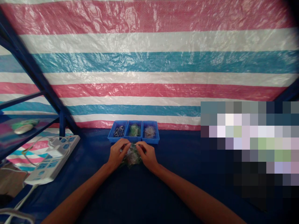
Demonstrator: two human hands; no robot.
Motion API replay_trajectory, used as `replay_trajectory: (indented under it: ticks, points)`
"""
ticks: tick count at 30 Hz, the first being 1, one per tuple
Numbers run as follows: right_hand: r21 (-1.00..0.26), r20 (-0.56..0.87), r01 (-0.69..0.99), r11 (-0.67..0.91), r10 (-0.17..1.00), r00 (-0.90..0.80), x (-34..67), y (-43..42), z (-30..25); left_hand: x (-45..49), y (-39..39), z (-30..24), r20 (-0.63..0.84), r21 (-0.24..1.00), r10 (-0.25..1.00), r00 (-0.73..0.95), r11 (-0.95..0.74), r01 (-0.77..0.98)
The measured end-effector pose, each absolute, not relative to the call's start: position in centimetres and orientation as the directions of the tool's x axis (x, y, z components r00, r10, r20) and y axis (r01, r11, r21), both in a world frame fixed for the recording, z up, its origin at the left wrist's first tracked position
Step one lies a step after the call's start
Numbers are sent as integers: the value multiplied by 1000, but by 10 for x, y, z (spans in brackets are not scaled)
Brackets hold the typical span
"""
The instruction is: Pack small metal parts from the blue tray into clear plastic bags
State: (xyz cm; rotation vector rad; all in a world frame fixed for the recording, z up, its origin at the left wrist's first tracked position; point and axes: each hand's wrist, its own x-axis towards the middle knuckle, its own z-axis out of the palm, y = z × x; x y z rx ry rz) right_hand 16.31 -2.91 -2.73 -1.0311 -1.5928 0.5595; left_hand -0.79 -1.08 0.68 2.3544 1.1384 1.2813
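My left hand (119,152) and my right hand (146,154) are close together over the table, thumbs and fingertips pinched. Between them is a small greenish clear plastic bag (133,145), apparently held at its edge by both; its contents are too small to make out. Just below the fingers lies a loose pile of small clear and green plastic bags (132,159), partly covered by my hands. Right behind stands a blue three-part tray (149,142). Its left compartment holds metal screws or nails (119,131), the middle one green-tinted bags (134,130), the right one whitish clear pieces (149,132).
A white power strip (50,165) with a plugged-in adapter and cables lies at the left edge of the dark blue table (130,199). Blue metal frame bars (62,124) rise on the left. Striped plastic sheeting (149,62) hangs behind. A pixelated patch hides the right side.
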Motion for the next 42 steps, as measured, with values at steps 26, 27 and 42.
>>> replay_trajectory:
  ticks: [26,27,42]
  points:
    - [-816,513,320,481,858,19,163,-29,-29,-11,-10,5,669,514,706,234,-666,541]
    - [-818,511,321,477,860,23,163,-29,-29,-11,-10,6,661,515,712,237,-660,547]
    - [-783,541,350,515,841,-27,165,-30,-25,-11,-12,4,685,503,677,270,-707,497]
